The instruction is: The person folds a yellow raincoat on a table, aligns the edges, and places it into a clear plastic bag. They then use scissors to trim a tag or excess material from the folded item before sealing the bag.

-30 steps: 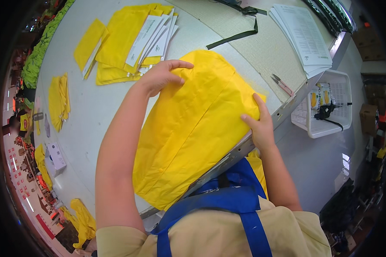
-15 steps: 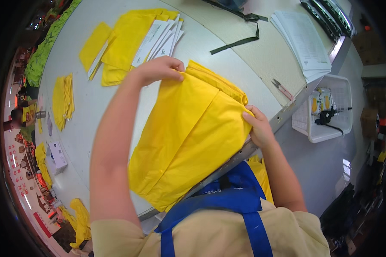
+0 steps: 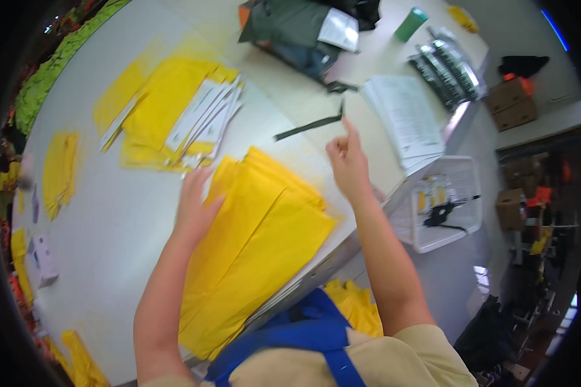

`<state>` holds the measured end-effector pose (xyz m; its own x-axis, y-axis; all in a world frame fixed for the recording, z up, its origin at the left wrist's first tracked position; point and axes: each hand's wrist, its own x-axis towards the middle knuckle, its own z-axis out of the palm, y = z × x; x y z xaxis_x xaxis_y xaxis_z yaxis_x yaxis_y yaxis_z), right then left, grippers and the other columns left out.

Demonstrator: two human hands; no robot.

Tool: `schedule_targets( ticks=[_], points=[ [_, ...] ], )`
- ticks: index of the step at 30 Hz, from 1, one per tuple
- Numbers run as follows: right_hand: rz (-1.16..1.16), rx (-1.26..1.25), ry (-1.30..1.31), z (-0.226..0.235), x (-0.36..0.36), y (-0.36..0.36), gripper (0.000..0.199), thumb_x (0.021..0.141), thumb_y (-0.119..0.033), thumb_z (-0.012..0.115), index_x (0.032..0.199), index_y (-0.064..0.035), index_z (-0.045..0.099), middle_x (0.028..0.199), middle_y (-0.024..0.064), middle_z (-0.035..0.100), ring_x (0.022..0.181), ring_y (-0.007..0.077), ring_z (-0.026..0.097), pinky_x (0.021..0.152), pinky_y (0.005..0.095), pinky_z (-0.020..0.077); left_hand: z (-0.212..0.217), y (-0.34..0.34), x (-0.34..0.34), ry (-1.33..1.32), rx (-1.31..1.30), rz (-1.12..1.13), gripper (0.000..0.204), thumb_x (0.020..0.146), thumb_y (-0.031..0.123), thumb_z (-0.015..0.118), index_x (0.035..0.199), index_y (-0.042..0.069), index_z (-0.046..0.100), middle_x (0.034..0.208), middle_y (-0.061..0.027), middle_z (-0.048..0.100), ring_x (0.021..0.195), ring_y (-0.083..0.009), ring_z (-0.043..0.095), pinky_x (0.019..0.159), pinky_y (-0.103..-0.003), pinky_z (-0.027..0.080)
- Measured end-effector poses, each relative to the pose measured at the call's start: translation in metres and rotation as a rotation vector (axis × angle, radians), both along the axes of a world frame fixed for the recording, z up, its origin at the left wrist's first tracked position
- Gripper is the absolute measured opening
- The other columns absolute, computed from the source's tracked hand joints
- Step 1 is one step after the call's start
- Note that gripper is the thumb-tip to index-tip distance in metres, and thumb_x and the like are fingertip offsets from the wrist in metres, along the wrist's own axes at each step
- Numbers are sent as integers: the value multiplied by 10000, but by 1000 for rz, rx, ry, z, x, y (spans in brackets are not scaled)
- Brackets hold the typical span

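A folded yellow garment of smooth, thin fabric (image 3: 258, 251) lies at the table's near edge, its lower part toward my body. Beside its upper left edge is my left hand (image 3: 197, 203), thumb apart from the fingers and resting against the fabric, somewhat blurred. My right hand (image 3: 348, 161) is off the garment and reaches over the table, index finger stretched out and the others loosely curled. Its fingertip is close to the end of a dark strap (image 3: 310, 126); whether they touch I cannot tell. Nothing shows in the right hand.
Yellow folded pieces (image 3: 168, 97) with white printed cards (image 3: 203, 119) lie at the far left. A paper stack (image 3: 403, 119), dark packets (image 3: 448, 74), a dark green bag (image 3: 284, 29) and a green cylinder (image 3: 411, 24) are at the far right. A white basket (image 3: 445, 242) stands beyond the table edge.
My right hand has let go of the garment and moved up and away toward the strap. The garment now lies lower on the table. The view has shifted, showing more at the far right.
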<state>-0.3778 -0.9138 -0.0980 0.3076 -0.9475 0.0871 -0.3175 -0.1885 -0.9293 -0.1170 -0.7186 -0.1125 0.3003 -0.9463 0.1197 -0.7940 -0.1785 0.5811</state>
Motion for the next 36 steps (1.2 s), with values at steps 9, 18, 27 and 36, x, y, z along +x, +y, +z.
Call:
schedule_targets(
  ticks=[9, 18, 27, 36],
  points=[
    [-561, -201, 20, 218, -173, -269, 720, 747, -8, 554, 1385, -99, 232, 659, 0, 442, 494, 86, 422, 387, 236, 317, -16, 404, -82, -101, 287, 646, 801, 756, 249, 688, 1400, 6, 278, 1433, -230, 275, 1319, -397, 271, 1082, -487, 243],
    [375, 235, 467, 49, -58, -111, 385, 883, -205, 551, 1261, -135, 567, 983, 37, 618, 861, 131, 569, 755, 271, 441, -47, 423, -159, 429, 194, 1083, 944, 651, 71, 789, 1428, 28, 254, 1379, -222, 309, 1281, -377, 340, 1045, -433, 318],
    [761, 201, 280, -37, 156, 5, 434, 980, -403, 417, 1210, -89, 608, 1165, 65, 605, 1038, 154, 518, 913, 247, 381, -57, 422, -160, 414, -15, 1168, 629, 772, -47, 651, 1346, 38, 409, 1287, -166, 432, 1206, -313, 435, 981, -380, 388],
    [800, -419, 714, -51, 171, 10, 405, 954, -426, 460, 956, -84, 676, 810, 131, 655, 765, 242, 602, 752, 359, 443, -58, 400, -152, 266, 62, 1262, 519, 798, -19, 632, 1282, 77, 472, 1239, -161, 451, 1167, -333, 452, 994, -383, 367]
  ],
)
